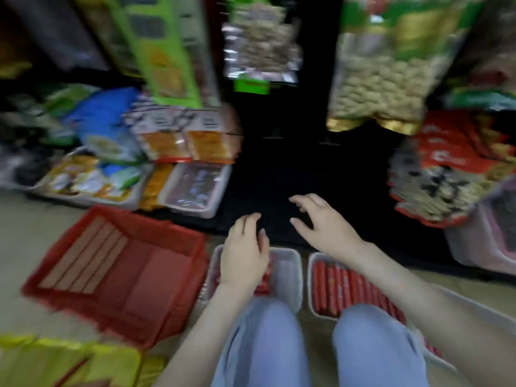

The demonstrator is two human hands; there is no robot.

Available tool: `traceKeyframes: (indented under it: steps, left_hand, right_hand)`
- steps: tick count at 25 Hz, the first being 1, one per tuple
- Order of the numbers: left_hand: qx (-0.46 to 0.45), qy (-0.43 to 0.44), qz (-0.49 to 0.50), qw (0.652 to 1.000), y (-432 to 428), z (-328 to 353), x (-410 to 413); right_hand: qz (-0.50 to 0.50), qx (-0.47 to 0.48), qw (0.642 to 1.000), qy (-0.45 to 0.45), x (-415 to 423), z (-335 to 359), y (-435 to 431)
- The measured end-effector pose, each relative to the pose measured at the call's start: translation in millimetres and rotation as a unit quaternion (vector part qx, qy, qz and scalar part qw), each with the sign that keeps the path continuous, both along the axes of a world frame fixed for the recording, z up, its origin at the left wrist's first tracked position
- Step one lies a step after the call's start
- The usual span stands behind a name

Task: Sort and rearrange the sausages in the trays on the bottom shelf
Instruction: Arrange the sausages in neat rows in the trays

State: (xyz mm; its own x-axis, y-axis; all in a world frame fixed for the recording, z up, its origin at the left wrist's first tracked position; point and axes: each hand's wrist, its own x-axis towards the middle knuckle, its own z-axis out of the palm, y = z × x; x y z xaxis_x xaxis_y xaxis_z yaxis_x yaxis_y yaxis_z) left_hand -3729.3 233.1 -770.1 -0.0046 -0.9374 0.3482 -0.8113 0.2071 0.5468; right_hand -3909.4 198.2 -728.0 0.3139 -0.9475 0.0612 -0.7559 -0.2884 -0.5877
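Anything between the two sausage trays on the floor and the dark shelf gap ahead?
Nothing visible. Left tray and right tray sit before the gap; only the empty left hand and right hand hover between.

**Floor and bottom shelf**

I see the tiled floor [28, 233] carrying a red basket [120, 275], some blurred yellow packets [55, 361] and two white trays side by side: the left tray [287, 275], and the right tray [310, 286] packed with red sausages [346, 291]. On the dark bottom shelf [307, 174] sits a white shelf tray [195, 212] of dark packs.
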Motion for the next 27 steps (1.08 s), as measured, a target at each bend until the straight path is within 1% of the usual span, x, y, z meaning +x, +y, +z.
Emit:
traceKeyframes:
  steps: [3,4,6,7,9,11,13,15,16,17,18,19,20,21,23,24,27]
  left_hand:
    - [0.013,-0.002,0.146,0.989,38,-7,126]
    - [0.029,-0.011,0.203,0.979,55,-17,165]
    - [0.093,-0.003,0.330,0.939,102,-51,243]
    - [0.132,0.008,0.384,0.914,127,-70,271]
    - [0.209,0.044,0.481,0.850,180,-117,317]
    - [0.274,0.074,0.560,0.778,230,-170,350]
    - [0.374,0.080,0.594,0.707,263,-221,368]
    - [0.443,0.092,0.606,0.654,280,-270,379]
    - [0.464,0.103,0.603,0.641,283,-293,380]
    - [0.479,0.119,0.593,0.636,282,-310,379]
    - [0.496,0.137,0.581,0.631,280,-327,377]
    - [0.507,0.155,0.579,0.619,276,-337,376]
    - [0.523,0.165,0.579,0.603,273,-349,376]
    - [0.537,0.166,0.574,0.596,270,-357,378]
    - [0.556,0.164,0.552,0.599,264,-363,379]
    - [0.563,0.168,0.541,0.602,263,-360,380]
    - [0.567,0.174,0.530,0.606,268,-358,379]
  right_hand:
    - [0.123,0.001,0.992,0.013,125,-1,-16]
    - [0.164,-0.005,0.986,0.019,169,-7,-16]
    - [0.253,-0.027,0.967,0.027,269,-30,-7]
    - [0.294,-0.033,0.955,0.030,314,-45,3]
    - [0.377,-0.033,0.925,0.042,397,-84,37]
    - [0.453,-0.038,0.888,0.062,469,-134,85]
    - [0.512,-0.038,0.854,0.084,520,-190,134]
    - [0.548,0.010,0.827,0.126,554,-243,171]
    - [0.554,0.036,0.817,0.157,566,-268,183]
    - [0.549,0.046,0.813,0.188,574,-293,192]
    - [0.553,0.041,0.799,0.232,577,-318,198]
    - [0.564,0.056,0.776,0.276,576,-341,202]
    - [0.557,0.087,0.765,0.311,575,-361,207]
    - [0.544,0.119,0.759,0.338,571,-375,210]
    - [0.507,0.184,0.757,0.368,560,-396,213]
    - [0.486,0.204,0.763,0.373,555,-401,212]
    - [0.437,0.199,0.794,0.373,549,-408,206]
